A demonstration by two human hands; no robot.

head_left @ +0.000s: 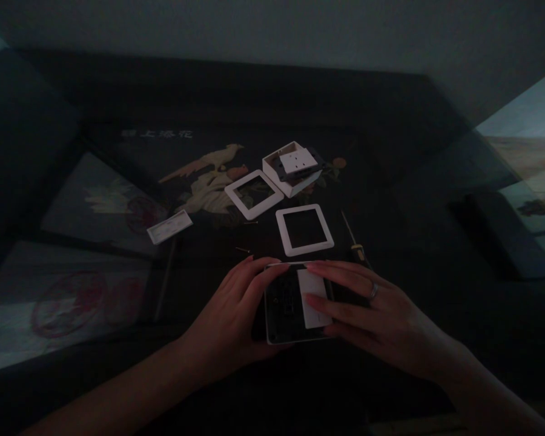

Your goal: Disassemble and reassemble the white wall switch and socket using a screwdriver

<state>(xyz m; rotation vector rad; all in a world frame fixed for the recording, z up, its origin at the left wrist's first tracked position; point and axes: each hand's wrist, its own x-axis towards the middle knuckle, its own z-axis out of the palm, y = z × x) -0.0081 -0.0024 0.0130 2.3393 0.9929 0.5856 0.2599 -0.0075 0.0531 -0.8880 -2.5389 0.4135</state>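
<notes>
Near the front of the dark table, my left hand [236, 309] grips the left side of a square switch unit [284, 303] with a dark inside and a pale rim. A white rectangular plate [315, 309] covers the unit's right part. My right hand [372, 309], with a ring on one finger, has its fingers pressed on that plate and on the unit's right edge. Just beyond the unit lies a white square frame [282, 233]. Another white frame [241, 209] rests farther back on the left, touching or close to a white box [275, 172] with a loose socket part [298, 161] on top.
A screwdriver [356, 249] lies right of the nearer frame. Two small screws [251, 223] [242, 249] are left of it. A white rectangular cover [169, 227] sits farther left. The glossy tabletop [390, 181] shows a bird picture and reflections.
</notes>
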